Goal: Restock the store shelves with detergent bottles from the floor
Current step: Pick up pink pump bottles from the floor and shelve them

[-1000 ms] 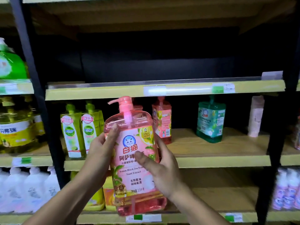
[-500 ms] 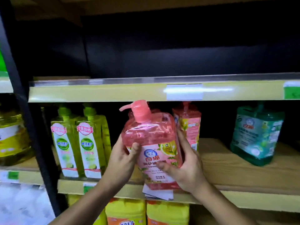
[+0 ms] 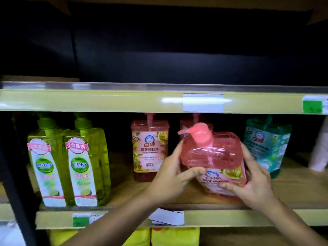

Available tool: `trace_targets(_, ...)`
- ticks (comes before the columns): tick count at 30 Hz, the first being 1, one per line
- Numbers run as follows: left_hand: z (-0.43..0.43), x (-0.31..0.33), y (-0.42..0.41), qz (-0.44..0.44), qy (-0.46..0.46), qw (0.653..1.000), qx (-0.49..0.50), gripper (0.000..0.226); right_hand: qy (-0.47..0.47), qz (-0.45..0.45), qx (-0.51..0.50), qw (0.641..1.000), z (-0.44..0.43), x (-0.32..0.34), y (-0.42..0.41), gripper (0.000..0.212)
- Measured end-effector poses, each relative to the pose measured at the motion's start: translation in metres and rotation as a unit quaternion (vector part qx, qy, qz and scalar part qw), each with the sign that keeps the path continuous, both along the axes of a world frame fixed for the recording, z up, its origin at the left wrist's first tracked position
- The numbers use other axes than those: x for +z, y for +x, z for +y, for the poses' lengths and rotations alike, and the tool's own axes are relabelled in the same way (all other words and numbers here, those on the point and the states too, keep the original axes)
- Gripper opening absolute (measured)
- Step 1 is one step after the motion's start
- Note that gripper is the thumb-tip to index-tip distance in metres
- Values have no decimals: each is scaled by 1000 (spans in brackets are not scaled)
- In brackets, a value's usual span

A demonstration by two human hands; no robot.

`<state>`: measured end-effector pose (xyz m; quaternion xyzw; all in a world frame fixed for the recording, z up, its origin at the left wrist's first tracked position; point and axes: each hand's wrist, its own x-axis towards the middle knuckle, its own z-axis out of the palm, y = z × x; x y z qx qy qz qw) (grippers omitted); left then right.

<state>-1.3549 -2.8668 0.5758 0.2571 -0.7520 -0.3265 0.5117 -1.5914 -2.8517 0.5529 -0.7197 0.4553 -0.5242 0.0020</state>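
Left grip (image 3: 174,176) curls round the left side of the clear pink pump-top detergent bottle (image 3: 213,153), its thumb lying across the front just above the label. That bottle leans with its pump head tipped toward the camera, low over the front of the wooden shelf board (image 3: 298,189); whether its base touches the board I cannot tell. Right grip (image 3: 253,183) wraps the bottle's right side, its thumb pressed on the lower label.

Well to the left of the left grip stand two tall green pump bottles (image 3: 83,162), upright and touching each other. Just beyond the left grip stands an upright pink bottle of the same kind (image 3: 150,148). Beyond the right grip stands a teal pump bottle (image 3: 266,144). Below the grips, a white paper slip (image 3: 166,218) hangs at the yellow shelf edge (image 3: 221,218).
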Motion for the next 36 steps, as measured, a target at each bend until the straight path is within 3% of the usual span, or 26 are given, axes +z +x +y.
trace_targets(5,-14,5,-65,-7,18,1000,4,58,28,-76,-73,994,0,-11,-48,110)
trace_targets(9,-23,13,-109,22,33,998,42,48,45,-131,-59,989,-13,-11,-70,106)
trace_targets(16,-33,-5,-154,-69,30,991,113,80,29,-206,-72,975,-31,-20,-75,80)
trace_targets(26,-35,-34,-141,-158,2,960,230,114,93,-93,-151,980,-57,-13,-33,111)
trace_targets(36,-26,-45,-148,-199,-11,946,255,102,155,-64,-129,977,-46,-10,-31,107)
